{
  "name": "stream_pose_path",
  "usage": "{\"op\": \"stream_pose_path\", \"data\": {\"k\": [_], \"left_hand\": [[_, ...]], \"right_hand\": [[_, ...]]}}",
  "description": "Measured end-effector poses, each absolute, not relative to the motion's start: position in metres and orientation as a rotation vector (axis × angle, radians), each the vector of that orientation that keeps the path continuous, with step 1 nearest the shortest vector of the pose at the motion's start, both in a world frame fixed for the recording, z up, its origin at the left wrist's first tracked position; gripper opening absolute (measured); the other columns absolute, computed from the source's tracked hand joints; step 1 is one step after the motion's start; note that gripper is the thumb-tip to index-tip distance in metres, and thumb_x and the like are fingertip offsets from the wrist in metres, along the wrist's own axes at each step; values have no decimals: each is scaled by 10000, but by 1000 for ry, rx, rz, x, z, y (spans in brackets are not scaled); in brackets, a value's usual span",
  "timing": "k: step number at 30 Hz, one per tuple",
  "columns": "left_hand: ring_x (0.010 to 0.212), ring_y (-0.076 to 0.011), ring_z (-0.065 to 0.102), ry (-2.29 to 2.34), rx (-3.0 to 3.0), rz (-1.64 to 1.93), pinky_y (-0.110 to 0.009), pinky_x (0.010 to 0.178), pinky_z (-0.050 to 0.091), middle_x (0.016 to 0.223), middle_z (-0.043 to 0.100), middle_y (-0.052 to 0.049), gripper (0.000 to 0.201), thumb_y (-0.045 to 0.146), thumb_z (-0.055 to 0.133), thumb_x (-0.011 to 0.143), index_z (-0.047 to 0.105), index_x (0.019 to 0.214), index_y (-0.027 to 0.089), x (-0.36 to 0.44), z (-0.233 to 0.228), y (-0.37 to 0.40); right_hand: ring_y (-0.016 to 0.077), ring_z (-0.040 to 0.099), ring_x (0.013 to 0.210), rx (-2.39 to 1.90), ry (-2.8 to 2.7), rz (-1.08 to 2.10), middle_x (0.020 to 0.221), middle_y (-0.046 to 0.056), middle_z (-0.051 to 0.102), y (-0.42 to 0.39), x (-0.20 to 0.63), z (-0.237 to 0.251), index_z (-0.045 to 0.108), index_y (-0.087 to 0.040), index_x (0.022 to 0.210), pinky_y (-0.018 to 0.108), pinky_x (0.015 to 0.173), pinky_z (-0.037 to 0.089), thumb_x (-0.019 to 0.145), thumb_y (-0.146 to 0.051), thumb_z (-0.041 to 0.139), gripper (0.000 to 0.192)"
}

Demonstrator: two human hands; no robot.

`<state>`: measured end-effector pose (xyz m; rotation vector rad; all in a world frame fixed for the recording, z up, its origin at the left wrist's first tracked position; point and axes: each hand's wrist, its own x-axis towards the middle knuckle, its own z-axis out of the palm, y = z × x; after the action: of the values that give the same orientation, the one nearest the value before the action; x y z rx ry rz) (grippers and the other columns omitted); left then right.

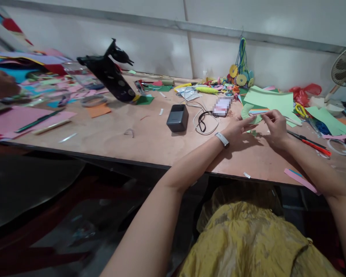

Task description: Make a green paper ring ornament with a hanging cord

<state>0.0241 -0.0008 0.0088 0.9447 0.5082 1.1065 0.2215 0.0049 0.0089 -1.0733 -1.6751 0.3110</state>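
Note:
My left hand point(237, 127), with a grey band on its wrist, is above the right part of the table and holds a light green paper piece point(247, 110) that looks curved or folded. Thumb and fingertips of my right hand point(277, 125) are pinched together at the right side of that same paper. Striped coloured paper point(258, 110) shows just behind the fingers. Exactly how the paper is folded is too small and partly hidden to make out. A phone point(222, 106) lies just left of my hands, its screen blurred.
A dark power bank point(177, 118) stands mid-table by a white cable point(209, 133). Light green sheets point(269, 98) lie behind my hands. A red-handled cutter point(315, 147) and yellow-handled scissors point(301, 110) lie right. A black stand point(109, 75) rises left; another person's hand point(1, 87) is far left.

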Motion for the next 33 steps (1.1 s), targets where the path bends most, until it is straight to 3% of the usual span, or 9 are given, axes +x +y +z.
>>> {"op": "stream_pose_path", "data": {"k": [5, 8, 14, 21, 24, 27, 30, 33], "left_hand": [[1001, -205, 777, 448, 834, 1052, -411, 1116, 541, 1050, 813, -98, 218, 272, 888, 832, 768, 961, 144, 23, 9, 0], [993, -202, 777, 458, 784, 1066, -410, 1136, 514, 1027, 813, -98, 137, 242, 832, 885, 775, 967, 148, 21, 9, -1], [948, -202, 789, 473, 792, 1133, -414, 1109, 526, 1002, 815, -98, 177, 265, 855, 857, 781, 968, 147, 19, 17, -1], [905, -186, 795, 496, 856, 1088, -417, 1114, 513, 1010, 826, -95, 212, 278, 844, 877, 778, 1026, 144, 17, 14, 2], [960, -224, 805, 509, 937, 1022, -405, 1062, 543, 1039, 825, -124, 274, 330, 851, 878, 773, 1062, 142, 16, 12, 2], [926, -234, 808, 558, 995, 944, -361, 919, 587, 1053, 820, -141, 344, 390, 863, 866, 759, 1083, 145, 15, 10, 3], [878, -197, 799, 590, 1020, 957, -342, 890, 587, 1054, 815, -124, 368, 361, 901, 826, 754, 1088, 148, 14, 7, 4], [943, -183, 784, 574, 1063, 1003, -369, 1006, 559, 1071, 812, -116, 384, 318, 946, 763, 777, 1053, 132, 14, 5, 5]], "right_hand": [[248, 619, 854, -952, -1958, -228, 874, 81, 669, 2, 225, 5, 699, -229, 908, 393, 803, 513, 1059, -335, 540, 243], [268, 625, 901, -865, -2049, -484, 907, 98, 691, 3, 226, 2, 726, -229, 945, 412, 818, 516, 1067, -310, 543, 235], [277, 660, 1019, -746, -2120, -586, 1089, 108, 732, 5, 227, -3, 752, -246, 1215, 446, 879, 560, 1036, -299, 633, 222], [237, 668, 953, -703, -2047, -346, 993, 67, 708, 14, 231, 1, 800, -308, 1051, 403, 798, 603, 1028, -357, 669, 142], [251, 696, 996, -757, -1947, -197, 1007, 82, 710, 14, 232, 7, 781, -286, 1000, 432, 841, 618, 1057, -465, 594, 266], [222, 745, 848, -862, -1772, 167, 970, 67, 721, 14, 232, 11, 702, -267, 1005, 371, 712, 632, 1043, -636, 529, 409], [175, 720, 625, -944, -1610, 529, 759, -11, 692, 16, 233, 13, 634, -266, 980, 309, 604, 611, 926, -766, 620, 503], [174, 725, 640, -952, -1577, 684, 727, -16, 706, 17, 233, 17, 666, -244, 930, 333, 676, 634, 803, -729, 779, 514]]}}
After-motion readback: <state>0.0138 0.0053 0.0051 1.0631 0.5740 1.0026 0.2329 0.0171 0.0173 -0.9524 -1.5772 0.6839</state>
